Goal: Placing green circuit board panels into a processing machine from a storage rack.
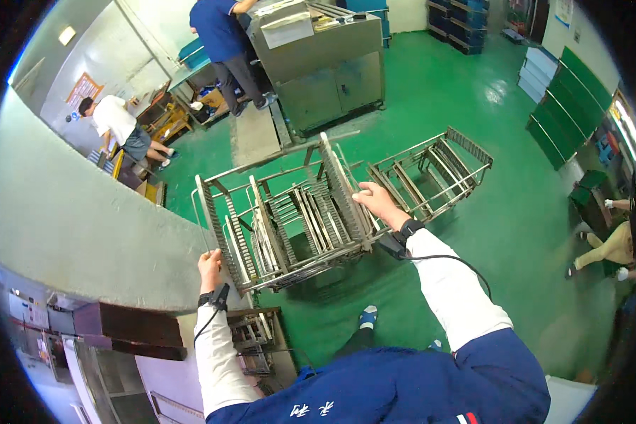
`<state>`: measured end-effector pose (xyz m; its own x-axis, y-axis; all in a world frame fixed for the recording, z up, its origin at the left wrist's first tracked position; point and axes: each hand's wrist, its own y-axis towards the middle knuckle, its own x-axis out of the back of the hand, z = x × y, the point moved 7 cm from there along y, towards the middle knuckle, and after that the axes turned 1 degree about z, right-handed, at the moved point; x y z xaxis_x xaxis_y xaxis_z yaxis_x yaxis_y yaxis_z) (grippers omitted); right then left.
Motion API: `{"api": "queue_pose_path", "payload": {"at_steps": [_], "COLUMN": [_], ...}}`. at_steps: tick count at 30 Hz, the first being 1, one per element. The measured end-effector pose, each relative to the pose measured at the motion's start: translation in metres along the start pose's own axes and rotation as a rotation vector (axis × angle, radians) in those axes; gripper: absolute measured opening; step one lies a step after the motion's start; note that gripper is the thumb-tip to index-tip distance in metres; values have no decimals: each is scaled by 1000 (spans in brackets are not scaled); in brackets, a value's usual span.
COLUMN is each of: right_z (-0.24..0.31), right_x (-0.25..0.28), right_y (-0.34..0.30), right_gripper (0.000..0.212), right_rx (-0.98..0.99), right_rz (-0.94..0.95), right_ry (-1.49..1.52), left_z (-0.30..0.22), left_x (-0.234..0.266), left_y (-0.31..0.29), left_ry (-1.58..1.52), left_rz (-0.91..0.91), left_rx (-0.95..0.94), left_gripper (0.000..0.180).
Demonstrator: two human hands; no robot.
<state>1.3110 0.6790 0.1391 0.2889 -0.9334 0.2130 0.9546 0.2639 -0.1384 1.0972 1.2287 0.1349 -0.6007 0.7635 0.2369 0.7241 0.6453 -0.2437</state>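
Observation:
A tall metal rack trolley [290, 219] with several slotted shelves stands on the green floor in front of me. My left hand [209, 266] grips the upright bar at its near left corner. My right hand [377, 203] is closed on the top frame bar at its right side. Both wrists carry black bands with a cable. A second metal rack trolley [434, 169] stands just behind and to the right of the first one.
A grey wall [85, 226] lies close on my left. A steel machine cabinet [325, 63] stands at the back with a person in blue [222, 42] beside it. Another person in white [120, 127] crouches at far left. Green panels [572, 106] line the right side.

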Motion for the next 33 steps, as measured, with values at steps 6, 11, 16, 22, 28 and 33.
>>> {"api": "queue_pose_path", "payload": {"at_steps": [6, 11, 16, 22, 28, 33], "right_z": [-32, -202, -309, -328, -328, -333], "right_x": [-13, 72, 94, 92, 48, 18], "right_y": [-32, -188, -367, -521, -653, -764], "right_gripper": [34, 17, 32, 27, 26, 31], "right_rx": [-38, -478, -257, -599, -813, -846], "right_rz": [217, -3, 270, 68, -379, -656], "right_ry": [-14, -113, -1207, -737, -229, 59], "left_z": [130, 83, 93, 65, 32, 101], "left_x": [51, -42, -27, -30, -166, -270], "left_y": [83, 61, 58, 40, -65, -96], "left_ry": [536, 728, 767, 1082, 936, 679], "left_rz": [-265, -322, -284, -442, -307, 276], "left_rx": [-37, -285, -188, 61, -244, -651], "left_gripper": [52, 56, 60, 64, 48, 43]}}
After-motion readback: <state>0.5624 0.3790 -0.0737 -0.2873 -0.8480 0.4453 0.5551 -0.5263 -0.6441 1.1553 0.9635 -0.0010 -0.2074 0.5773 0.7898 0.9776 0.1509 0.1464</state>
